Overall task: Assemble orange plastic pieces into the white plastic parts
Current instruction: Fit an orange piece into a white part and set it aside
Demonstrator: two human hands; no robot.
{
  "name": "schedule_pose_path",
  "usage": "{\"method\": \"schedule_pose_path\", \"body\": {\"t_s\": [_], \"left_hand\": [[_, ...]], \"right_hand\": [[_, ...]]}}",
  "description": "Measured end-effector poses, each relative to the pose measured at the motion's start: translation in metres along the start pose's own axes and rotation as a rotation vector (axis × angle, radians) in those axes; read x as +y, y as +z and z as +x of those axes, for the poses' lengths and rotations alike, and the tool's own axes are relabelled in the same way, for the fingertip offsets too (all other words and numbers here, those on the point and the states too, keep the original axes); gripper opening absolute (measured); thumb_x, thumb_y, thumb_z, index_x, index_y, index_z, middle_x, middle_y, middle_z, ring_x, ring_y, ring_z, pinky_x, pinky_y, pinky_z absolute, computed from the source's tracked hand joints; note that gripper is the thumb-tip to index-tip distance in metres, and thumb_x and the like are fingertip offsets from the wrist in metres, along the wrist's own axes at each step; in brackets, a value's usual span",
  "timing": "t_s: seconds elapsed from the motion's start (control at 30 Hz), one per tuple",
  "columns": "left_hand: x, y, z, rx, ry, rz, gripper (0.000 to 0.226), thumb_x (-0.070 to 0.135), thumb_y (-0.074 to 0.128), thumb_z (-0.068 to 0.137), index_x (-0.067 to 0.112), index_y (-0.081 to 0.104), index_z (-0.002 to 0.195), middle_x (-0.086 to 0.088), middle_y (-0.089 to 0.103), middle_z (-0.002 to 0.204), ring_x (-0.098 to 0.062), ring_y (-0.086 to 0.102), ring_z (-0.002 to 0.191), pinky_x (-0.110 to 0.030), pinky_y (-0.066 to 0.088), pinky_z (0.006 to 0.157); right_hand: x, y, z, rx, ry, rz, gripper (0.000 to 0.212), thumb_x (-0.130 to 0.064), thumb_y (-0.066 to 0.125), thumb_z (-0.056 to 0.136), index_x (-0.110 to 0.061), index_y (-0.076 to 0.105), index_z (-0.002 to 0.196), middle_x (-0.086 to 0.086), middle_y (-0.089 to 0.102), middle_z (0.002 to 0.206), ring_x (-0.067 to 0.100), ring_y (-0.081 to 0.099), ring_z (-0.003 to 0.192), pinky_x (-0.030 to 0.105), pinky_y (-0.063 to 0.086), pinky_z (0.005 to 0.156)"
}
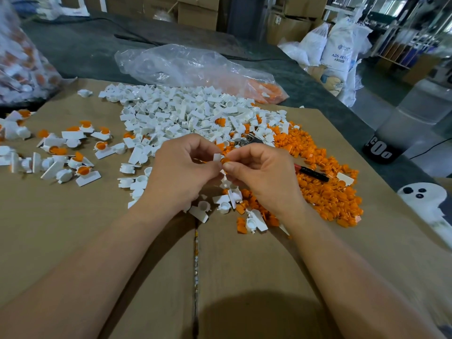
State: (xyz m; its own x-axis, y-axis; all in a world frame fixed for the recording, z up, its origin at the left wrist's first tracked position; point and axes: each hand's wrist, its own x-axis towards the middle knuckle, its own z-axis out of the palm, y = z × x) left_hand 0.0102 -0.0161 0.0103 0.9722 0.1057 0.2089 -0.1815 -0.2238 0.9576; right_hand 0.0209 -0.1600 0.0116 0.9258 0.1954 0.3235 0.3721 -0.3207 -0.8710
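Across the brown cardboard sheet (73, 241) that serves as the work surface, a broad heap of loose white plastic parts (176, 111) occupies the far centre. It merges on its right edge with a dense heap of orange plastic pieces (330, 192) running down the right side. A crumpled clear plastic bag (183, 62) lies behind both heaps on the dark table beyond the cardboard, with more orange pieces visible inside its right end. To the left, well apart from the heaps, a scattered group of assembled units (73, 148) lies flat, each one a white part with an orange insert. Both forearms enter from the near edge and meet above the near edge of the heaps. The left hand (181, 172) has its fingers curled and pinches a single white part (217, 159) between thumb and fingertips. The right hand (259, 177), fingers also curled, pinches one orange piece (225, 159). This piece sits directly against the right side of the held white part, in the gap between the two thumbs. A black marker (313, 172) with a red end rests on the orange heap just right of the right hand.
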Motion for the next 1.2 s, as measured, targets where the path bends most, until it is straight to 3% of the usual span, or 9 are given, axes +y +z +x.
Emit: {"method": "schedule_pose_path", "body": {"t_s": [0.17, 0.3, 0.37, 0.57, 0.67, 0.97, 1.2], "left_hand": [[0.0039, -0.0016, 0.0015, -0.024, -0.084, -0.121, 0.024, -0.009, 0.067, 0.074, 0.014, 0.062, 0.07, 0.001, 0.064, 0.052, -0.012, 0.064, 0.047, -0.021, 0.052, 0.047], [0.0069, -0.0034, 0.0016, -0.085, -0.164, -0.289, 0.02, -0.014, 0.065, 0.072, 0.005, 0.059, 0.074, -0.005, 0.062, 0.047, -0.012, 0.059, 0.04, -0.017, 0.048, 0.041], [0.0072, -0.0035, 0.0018, -0.102, -0.181, -0.313, 0.019, -0.014, 0.064, 0.072, 0.004, 0.059, 0.073, -0.005, 0.062, 0.047, -0.012, 0.058, 0.04, -0.016, 0.046, 0.04], [0.0071, -0.0047, 0.0021, -0.125, -0.211, -0.344, 0.018, -0.011, 0.065, 0.073, 0.006, 0.059, 0.072, -0.006, 0.063, 0.048, -0.013, 0.06, 0.041, -0.016, 0.045, 0.04], [0.0064, -0.005, 0.0022, -0.136, -0.21, -0.354, 0.018, -0.011, 0.066, 0.073, 0.005, 0.059, 0.072, -0.006, 0.063, 0.049, -0.013, 0.061, 0.042, -0.017, 0.047, 0.041], [0.0032, -0.0032, 0.0028, -0.106, -0.233, -0.369, 0.016, -0.012, 0.066, 0.072, 0.003, 0.061, 0.074, -0.007, 0.064, 0.052, -0.015, 0.063, 0.047, -0.019, 0.05, 0.045], [0.0034, -0.0045, 0.0038, -0.138, -0.263, -0.397, 0.014, -0.011, 0.065, 0.072, 0.003, 0.062, 0.073, -0.007, 0.066, 0.056, -0.016, 0.066, 0.053, -0.02, 0.053, 0.05]], "right_hand": [[-0.0014, -0.0009, -0.0003, 0.003, -0.093, -0.028, 0.024, -0.011, 0.073, 0.075, -0.033, 0.064, 0.079, -0.013, 0.065, 0.078, 0.001, 0.062, 0.072, 0.016, 0.052, 0.066], [-0.0007, -0.0021, 0.0003, -0.067, -0.166, -0.032, 0.038, -0.006, 0.072, 0.075, -0.029, 0.062, 0.102, -0.009, 0.062, 0.097, 0.01, 0.062, 0.095, 0.03, 0.054, 0.081], [0.0012, -0.0027, 0.0007, -0.1, -0.182, -0.022, 0.042, 0.0, 0.07, 0.075, -0.02, 0.059, 0.11, -0.003, 0.063, 0.099, 0.017, 0.064, 0.096, 0.035, 0.054, 0.082], [0.0018, -0.0039, -0.0001, -0.058, -0.16, -0.007, 0.038, -0.001, 0.071, 0.073, -0.02, 0.063, 0.105, -0.013, 0.068, 0.09, 0.007, 0.067, 0.086, 0.027, 0.055, 0.08], [0.0018, -0.0042, -0.0006, -0.059, -0.108, 0.022, 0.035, -0.001, 0.072, 0.073, -0.017, 0.066, 0.103, -0.006, 0.072, 0.088, 0.006, 0.068, 0.082, 0.024, 0.054, 0.08], [0.0014, -0.001, -0.0015, -0.028, -0.085, 0.058, 0.037, 0.002, 0.073, 0.071, -0.012, 0.063, 0.104, 0.001, 0.069, 0.091, 0.009, 0.067, 0.086, 0.025, 0.055, 0.081], [0.0017, -0.0004, 0.0001, -0.074, -0.047, 0.131, 0.041, 0.006, 0.071, 0.072, -0.012, 0.062, 0.107, -0.004, 0.066, 0.097, 0.009, 0.065, 0.095, 0.024, 0.053, 0.083]]}}
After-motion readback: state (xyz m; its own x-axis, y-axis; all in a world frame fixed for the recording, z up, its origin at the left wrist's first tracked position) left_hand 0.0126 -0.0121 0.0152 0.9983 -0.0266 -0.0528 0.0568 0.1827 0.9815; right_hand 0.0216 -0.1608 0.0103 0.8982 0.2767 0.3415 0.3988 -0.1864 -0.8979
